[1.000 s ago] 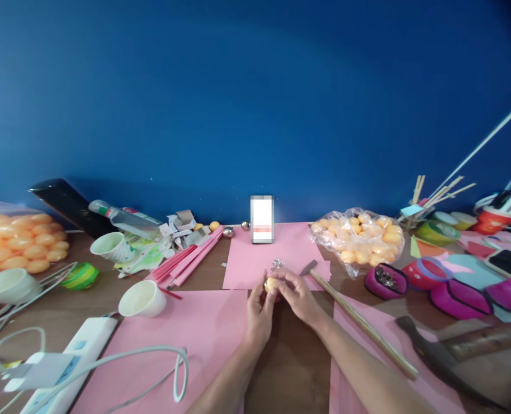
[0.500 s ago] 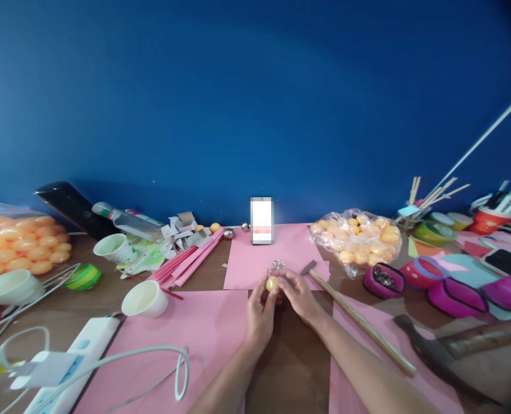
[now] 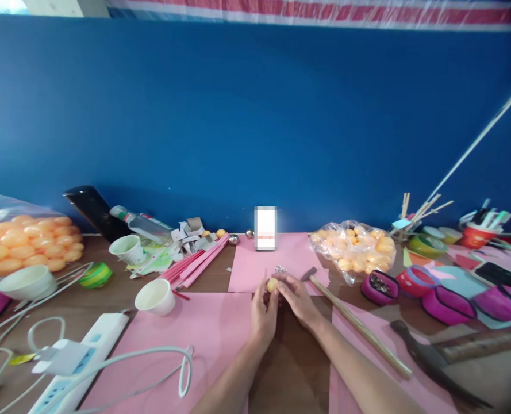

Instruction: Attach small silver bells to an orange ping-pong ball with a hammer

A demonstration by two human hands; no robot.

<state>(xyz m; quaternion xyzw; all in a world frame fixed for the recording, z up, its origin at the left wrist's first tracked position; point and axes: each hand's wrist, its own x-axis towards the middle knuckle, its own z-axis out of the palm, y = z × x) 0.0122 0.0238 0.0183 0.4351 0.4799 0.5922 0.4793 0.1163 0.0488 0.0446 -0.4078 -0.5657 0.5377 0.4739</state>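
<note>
Where the two pink sheets (image 3: 181, 339) leave a strip of bare brown table (image 3: 294, 356), I hold one small yellow ball (image 3: 272, 284) between both hands, just above the surface. My left hand (image 3: 264, 313): fingers curled up around the ball from its left side, thumb and fingertips closed on it. My right hand (image 3: 297, 296): fingertips pinching the same ball from its right side, closed on it. Just behind the ball, on the far pink sheet: a small shiny silver piece (image 3: 280, 269), too small to identify. To the right of my right hand: a hammer (image 3: 354, 321) with a long wooden handle, lying flat, head near my fingers. Further right and back: a clear bag of yellow balls (image 3: 356, 248); pink and red rings of tape (image 3: 431, 290). Against the blue wall (image 3: 255, 126), directly ahead: a small white upright card (image 3: 265, 228). To the left: one white cup (image 3: 155, 296) tipped on its side at the sheet's edge, a second cup (image 3: 127, 249) behind it, a white power strip (image 3: 83, 359) with looped cable, a large bag of orange balls (image 3: 26, 244) at the far left.
</note>
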